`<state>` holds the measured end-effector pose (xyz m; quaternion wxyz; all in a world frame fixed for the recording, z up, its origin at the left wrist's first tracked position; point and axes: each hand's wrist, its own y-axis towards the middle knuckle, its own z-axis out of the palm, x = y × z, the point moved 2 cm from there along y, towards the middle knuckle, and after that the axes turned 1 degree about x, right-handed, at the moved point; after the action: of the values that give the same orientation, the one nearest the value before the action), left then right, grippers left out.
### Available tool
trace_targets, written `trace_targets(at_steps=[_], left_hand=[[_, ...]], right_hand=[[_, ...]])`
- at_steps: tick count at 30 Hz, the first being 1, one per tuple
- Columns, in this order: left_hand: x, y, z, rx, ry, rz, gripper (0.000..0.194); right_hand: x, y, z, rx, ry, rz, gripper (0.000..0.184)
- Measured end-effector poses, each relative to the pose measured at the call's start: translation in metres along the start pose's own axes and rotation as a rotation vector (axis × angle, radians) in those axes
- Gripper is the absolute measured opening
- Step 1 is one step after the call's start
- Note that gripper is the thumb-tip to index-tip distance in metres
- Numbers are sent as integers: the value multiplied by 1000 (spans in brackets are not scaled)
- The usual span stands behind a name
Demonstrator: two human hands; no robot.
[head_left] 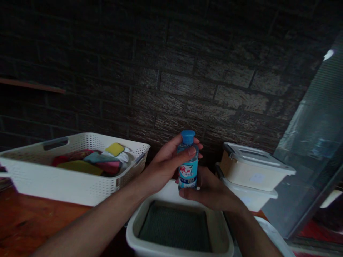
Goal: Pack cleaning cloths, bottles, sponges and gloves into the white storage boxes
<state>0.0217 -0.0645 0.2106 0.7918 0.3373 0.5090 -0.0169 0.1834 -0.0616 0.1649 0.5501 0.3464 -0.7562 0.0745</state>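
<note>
A small clear bottle of blue dish soap (188,171) with a blue cap stands upright between my hands, above the far side of a white basin. My left hand (170,155) is wrapped round its upper part, thumb across the front. Around the lower part closes my right hand (205,187), its thumb near the base; some of its fingers are hidden behind the bottle. Beneath them is the white basin (134,233), with a dark green textured cloth or pad (175,226) lying flat inside.
To the left, a white perforated basket (61,185) holds several coloured cloths and a yellow sponge (115,149). Two lidded boxes (254,173) are stacked at the right. Behind runs a dark brick wall (171,71), with a glass panel (311,142) at far right. The wooden tabletop (40,225) shows at lower left.
</note>
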Motion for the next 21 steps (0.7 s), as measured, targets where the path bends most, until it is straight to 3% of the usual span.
trace_targets(at_steps=[5, 12, 17, 21], left_hand=[[-1, -8, 2, 135, 89, 7, 29], [-7, -19, 17, 322, 468, 141, 26], [-7, -20, 25, 395, 586, 253, 18], [-7, -20, 25, 395, 624, 244, 30]], right_hand=[[0, 0, -4, -47, -165, -39, 33], [-2, 0, -16, -144, -537, -156, 19], [3, -2, -22, -151, -555, -243, 17], [3, -4, -22, -172, -404, -193, 17]])
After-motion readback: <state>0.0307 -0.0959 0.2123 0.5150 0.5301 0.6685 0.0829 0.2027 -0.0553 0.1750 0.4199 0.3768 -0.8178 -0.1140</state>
